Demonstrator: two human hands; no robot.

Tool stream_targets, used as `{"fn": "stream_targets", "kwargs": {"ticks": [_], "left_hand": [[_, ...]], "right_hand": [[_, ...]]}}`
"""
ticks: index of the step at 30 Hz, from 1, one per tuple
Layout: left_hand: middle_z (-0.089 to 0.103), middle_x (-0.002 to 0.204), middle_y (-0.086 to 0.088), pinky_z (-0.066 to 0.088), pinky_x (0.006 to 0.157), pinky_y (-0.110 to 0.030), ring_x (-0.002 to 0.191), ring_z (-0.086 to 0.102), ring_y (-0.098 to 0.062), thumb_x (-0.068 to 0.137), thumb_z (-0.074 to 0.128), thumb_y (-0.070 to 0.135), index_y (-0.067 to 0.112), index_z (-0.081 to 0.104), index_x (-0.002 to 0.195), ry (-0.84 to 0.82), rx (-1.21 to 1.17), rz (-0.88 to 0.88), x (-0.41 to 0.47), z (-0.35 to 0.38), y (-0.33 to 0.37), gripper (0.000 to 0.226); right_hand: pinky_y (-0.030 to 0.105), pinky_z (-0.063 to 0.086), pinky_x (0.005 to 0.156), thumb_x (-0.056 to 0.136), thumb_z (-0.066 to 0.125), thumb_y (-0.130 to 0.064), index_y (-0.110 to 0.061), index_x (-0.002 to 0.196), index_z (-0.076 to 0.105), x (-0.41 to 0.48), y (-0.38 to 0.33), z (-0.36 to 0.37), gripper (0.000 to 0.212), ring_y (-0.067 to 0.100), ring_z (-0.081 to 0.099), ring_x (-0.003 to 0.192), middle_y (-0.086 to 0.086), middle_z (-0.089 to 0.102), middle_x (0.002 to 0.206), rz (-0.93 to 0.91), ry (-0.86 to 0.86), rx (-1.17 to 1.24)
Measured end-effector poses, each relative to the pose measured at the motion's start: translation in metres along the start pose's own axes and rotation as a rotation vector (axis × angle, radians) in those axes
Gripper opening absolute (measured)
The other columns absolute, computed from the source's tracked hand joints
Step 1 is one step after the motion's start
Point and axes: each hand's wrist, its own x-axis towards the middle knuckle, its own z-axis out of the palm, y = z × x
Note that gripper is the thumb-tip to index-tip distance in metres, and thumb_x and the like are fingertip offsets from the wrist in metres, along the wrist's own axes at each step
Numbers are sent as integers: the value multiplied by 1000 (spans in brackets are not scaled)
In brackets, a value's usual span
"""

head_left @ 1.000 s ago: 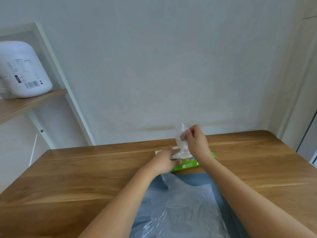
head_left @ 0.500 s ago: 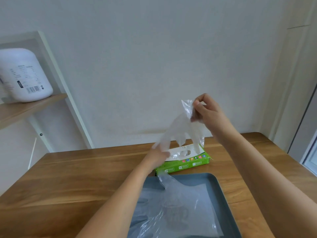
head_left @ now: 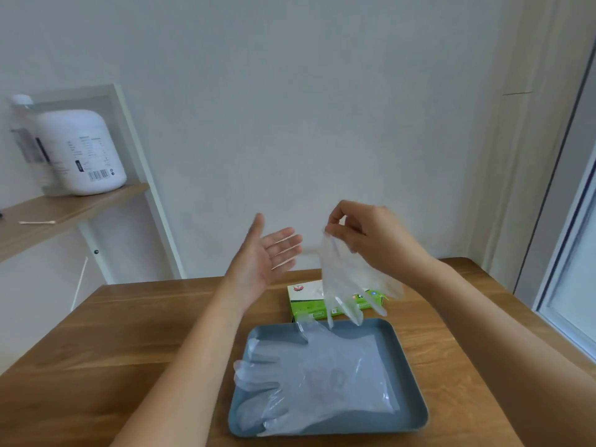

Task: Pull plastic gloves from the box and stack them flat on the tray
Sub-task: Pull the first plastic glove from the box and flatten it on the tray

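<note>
We are pinching a glove (head_left: 350, 279) in our right hand (head_left: 364, 235), hanging fingers-down above the tray's (head_left: 409, 382) far edge, while our left hand (head_left: 266, 258) is waiting spread, just left.

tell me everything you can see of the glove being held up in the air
The glove is thin, clear, crinkly plastic film. The right hand pinches its cuff end, so it hangs in the air, fingers down and loosely spread, in front of the green box and above the far rim of the tray. The open left hand is beside it, not touching.
</note>
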Motion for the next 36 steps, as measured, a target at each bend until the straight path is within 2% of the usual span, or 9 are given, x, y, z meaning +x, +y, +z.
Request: {"fn": "stream_targets", "kwargs": {"ticks": [5,7,9,11,16,22,27,32,36], "left_hand": [[51,137,11,50,96,-32,121,57,-9,37,83,72,34,35,145,-245,361,116,-41,21,14,124],[56,128,15,47,97,-26,117,58,-1,56,89,49,33,43,138,-305,471,143,-54,29,16,95],[60,95,19,45,84,-15,94,60,3,76,80,15,28,58,105,-284,634,201,-64,36,18,39],[57,77,14,43,74,-16,79,56,-4,82,68,5,21,56,80,-176,795,230,-72,41,18,21],[44,59,5,30,55,-24,58,40,-11,83,59,10,12,56,61,38,966,121,-72,35,1,23],[66,65,-6,55,69,-21,62,62,-12,90,48,-4,-4,66,78,-109,674,-50,-78,3,5,22],[51,49,-2,42,43,-16,43,50,-9,88,38,-10,8,60,53,-103,558,-165,-73,-9,14,46],[62,57,5,44,46,-15,54,55,-8,92,45,-4,4,66,89,-209,849,-245,-64,-20,25,22],[68,79,0,47,63,-22,71,60,-13,95,59,16,15,71,86,-220,1018,-201,-45,-26,8,14]], "right_hand": [[18,28,49,93,57,-29,-19,93,64,-14,-29,3,12,10,41,51,-7,46,55,-60,-94,-223],[26,30,55,94,54,-30,-19,101,63,-20,-38,7,16,16,46,63,-3,54,68,-80,-149,-313],[29,33,61,94,53,-33,-20,105,62,-23,-46,9,19,19,48,70,-2,56,76,-91,-186,-369],[29,36,64,95,52,-35,-21,107,60,-27,-52,10,20,20,50,72,-3,54,75,-100,-206,-397],[29,35,57,94,53,-41,-21,106,59,-38,-59,12,24,14,48,59,-4,54,62,-120,-212,-330],[16,38,45,85,71,-26,-19,92,63,-53,-56,4,12,5,43,39,1,65,60,131,-253,176],[20,30,46,91,62,-11,-8,99,66,-56,-37,11,9,8,39,41,-2,69,67,355,-296,516],[14,34,41,90,62,-7,-7,101,66,-65,-19,25,11,4,37,36,4,66,69,459,-306,525],[14,41,48,88,65,-8,-11,99,65,-76,4,39,11,6,48,41,-6,62,56,465,-301,365]]}}
